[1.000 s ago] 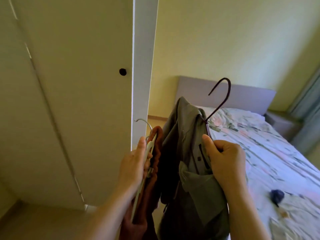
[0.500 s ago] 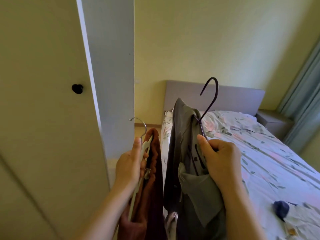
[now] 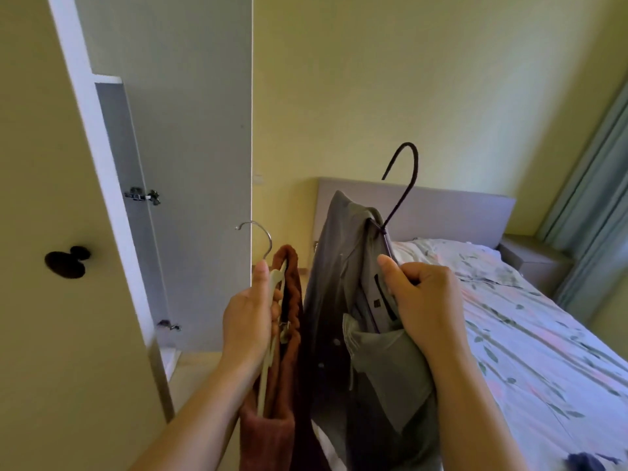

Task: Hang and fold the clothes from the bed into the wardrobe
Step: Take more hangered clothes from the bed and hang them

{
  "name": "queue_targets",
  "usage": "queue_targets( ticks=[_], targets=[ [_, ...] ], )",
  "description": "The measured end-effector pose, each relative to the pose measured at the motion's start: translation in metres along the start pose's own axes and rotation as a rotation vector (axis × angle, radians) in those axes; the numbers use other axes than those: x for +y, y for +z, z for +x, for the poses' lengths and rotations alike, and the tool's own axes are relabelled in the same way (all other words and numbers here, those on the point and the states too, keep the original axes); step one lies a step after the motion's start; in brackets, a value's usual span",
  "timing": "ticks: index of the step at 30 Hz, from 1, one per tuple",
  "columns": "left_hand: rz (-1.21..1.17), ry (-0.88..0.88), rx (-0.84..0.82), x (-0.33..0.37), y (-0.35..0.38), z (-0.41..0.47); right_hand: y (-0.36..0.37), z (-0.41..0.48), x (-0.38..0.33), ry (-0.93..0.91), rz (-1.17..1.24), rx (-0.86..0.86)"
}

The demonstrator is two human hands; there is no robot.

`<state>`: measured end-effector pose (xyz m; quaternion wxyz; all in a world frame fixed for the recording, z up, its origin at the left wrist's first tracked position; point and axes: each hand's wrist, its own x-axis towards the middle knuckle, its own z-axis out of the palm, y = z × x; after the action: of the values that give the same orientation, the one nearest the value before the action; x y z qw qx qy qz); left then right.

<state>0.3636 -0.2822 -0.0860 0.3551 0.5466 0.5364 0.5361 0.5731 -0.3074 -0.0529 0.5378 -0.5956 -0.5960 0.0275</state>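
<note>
My left hand (image 3: 249, 317) grips a white hanger (image 3: 272, 300) with a metal hook; a rust-brown garment (image 3: 285, 351) hangs from it. My right hand (image 3: 421, 300) holds a dark hanger (image 3: 402, 188) whose black hook points up, with a grey shirt (image 3: 343, 300) draped over it. Both garments hang side by side in front of me. The wardrobe (image 3: 61, 164) stands at the left. One of its doors (image 3: 190, 147) is swung open, its grey inner face and hinges showing. The bed (image 3: 543, 351) lies at the right.
The closed wardrobe door carries a black knob (image 3: 66, 261). A grey headboard (image 3: 448, 209) and a nightstand (image 3: 533, 260) stand behind the bed, with blue-green curtains (image 3: 598, 198) at the far right. A dark blue item (image 3: 584, 462) lies on the floral sheet.
The view has swung left, so the knob has moved left and the open door's inner face with hinges has come into view. Both hands keep holding their hangers.
</note>
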Motion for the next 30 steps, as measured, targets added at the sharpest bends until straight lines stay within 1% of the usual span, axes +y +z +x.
queue_targets(
  ticks=[3, 6, 9, 17, 20, 22, 30],
  targets=[
    [0.004, 0.001, 0.046, -0.003, 0.004, 0.031, 0.022, 0.024, 0.009, -0.010, 0.002, 0.006],
    [-0.009, -0.025, 0.080, -0.011, 0.009, 0.061, 0.048, 0.052, 0.022, -0.023, -0.008, -0.022],
    [-0.003, -0.054, 0.149, -0.023, 0.018, 0.098, 0.080, 0.083, 0.037, -0.058, 0.019, -0.050],
    [-0.057, -0.185, 0.403, -0.051, 0.038, 0.191, 0.162, 0.180, 0.080, -0.100, 0.111, -0.240],
    [-0.046, -0.227, 0.474, -0.056, 0.035, 0.217, 0.190, 0.212, 0.086, -0.129, 0.126, -0.277],
    [-0.074, -0.247, 0.530, -0.058, 0.031, 0.232, 0.213, 0.227, 0.085, -0.143, 0.181, -0.304],
    [-0.101, -0.300, 0.644, -0.080, -0.013, 0.297, 0.316, 0.274, 0.068, -0.203, 0.301, -0.432]
  ],
)
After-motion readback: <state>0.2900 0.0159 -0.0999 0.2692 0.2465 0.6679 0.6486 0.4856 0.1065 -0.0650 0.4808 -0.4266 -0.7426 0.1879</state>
